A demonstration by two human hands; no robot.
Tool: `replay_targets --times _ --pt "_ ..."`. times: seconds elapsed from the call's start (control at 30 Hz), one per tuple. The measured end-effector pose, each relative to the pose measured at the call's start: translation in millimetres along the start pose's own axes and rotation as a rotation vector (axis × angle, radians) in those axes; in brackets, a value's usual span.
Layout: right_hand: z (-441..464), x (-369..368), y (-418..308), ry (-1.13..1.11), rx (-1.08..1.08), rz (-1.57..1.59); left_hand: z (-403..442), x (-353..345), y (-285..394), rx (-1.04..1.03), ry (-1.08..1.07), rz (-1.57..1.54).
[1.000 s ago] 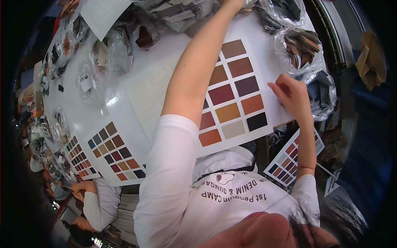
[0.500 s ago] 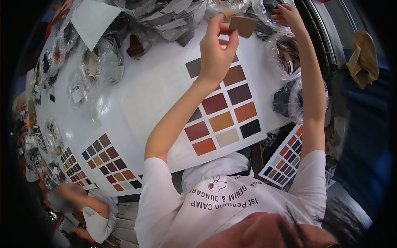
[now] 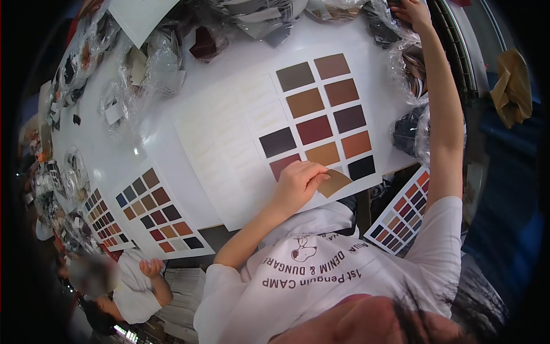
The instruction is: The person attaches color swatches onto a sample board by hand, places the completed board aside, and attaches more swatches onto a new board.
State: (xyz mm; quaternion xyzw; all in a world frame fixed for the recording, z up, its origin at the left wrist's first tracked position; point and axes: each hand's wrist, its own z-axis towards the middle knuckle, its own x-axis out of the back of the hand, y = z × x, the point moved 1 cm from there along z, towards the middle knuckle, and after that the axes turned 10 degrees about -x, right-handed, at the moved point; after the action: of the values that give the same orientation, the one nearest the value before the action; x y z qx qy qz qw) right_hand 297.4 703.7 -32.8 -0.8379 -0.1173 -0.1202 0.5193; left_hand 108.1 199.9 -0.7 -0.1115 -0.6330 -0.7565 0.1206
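Observation:
My left hand (image 3: 299,184) is closed on a tan swatch (image 3: 334,182), over the bottom edge of a large white card (image 3: 246,213). The card bears rows of coloured swatches, among them a dark red one (image 3: 314,130) and a mustard one (image 3: 322,153). Pale rectangular marks show on its left part. At the top right, my right hand (image 3: 411,11) is at the plastic bags of swatches (image 3: 382,28), its visible fingers apart. The image edge cuts off part of what lies beside it.
Two smaller swatch cards (image 3: 163,212) (image 3: 109,221) lie at the left. Another card (image 3: 399,212) is low on the right. Plastic bags of scraps (image 3: 163,63) line the table's far side. Brown paper (image 3: 511,89) hangs at the right. A co-worker (image 3: 134,292) sits at lower left.
My left hand has come down from the far bags, past the card's top, to its bottom edge with a swatch. My right hand has moved up and away to the far bags.

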Motion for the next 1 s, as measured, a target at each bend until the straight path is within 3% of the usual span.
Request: replay_targets --times 0.07,0.1,0.13,0.2,0.33,0.43,0.53,0.63,0.7,1.0 --pt "-46 -1 -29 0.237 0.271 -0.538 -2 4 8 -0.067 -0.002 0.056" --pt "-38 4 -28 0.382 0.848 -0.716 -3 8 9 -0.082 0.016 0.112" --pt "-61 12 -42 0.473 0.540 -1.105 -5 15 9 -0.099 0.035 0.174" --pt "-63 35 -45 0.571 0.827 -1.085 -8 31 3 -0.111 0.066 0.272" --pt "-203 2 -60 0.419 0.835 -0.825 -11 62 -14 -0.047 0.104 0.457" --pt "-286 -47 -34 -0.067 0.535 -0.275 2 80 -25 -0.067 0.131 0.503" --pt "-310 -100 19 -0.291 0.430 -0.268 13 91 -34 -0.055 0.112 0.546" --pt "-314 -153 59 -0.479 0.063 -0.095 20 98 -40 -0.033 0.114 0.561" --pt "-314 -176 71 -0.464 -0.033 -0.089 20 102 -46 -0.001 0.123 0.579" --pt "-308 -202 79 -0.461 -0.060 -0.213 31 118 -66 0.081 0.099 0.663"
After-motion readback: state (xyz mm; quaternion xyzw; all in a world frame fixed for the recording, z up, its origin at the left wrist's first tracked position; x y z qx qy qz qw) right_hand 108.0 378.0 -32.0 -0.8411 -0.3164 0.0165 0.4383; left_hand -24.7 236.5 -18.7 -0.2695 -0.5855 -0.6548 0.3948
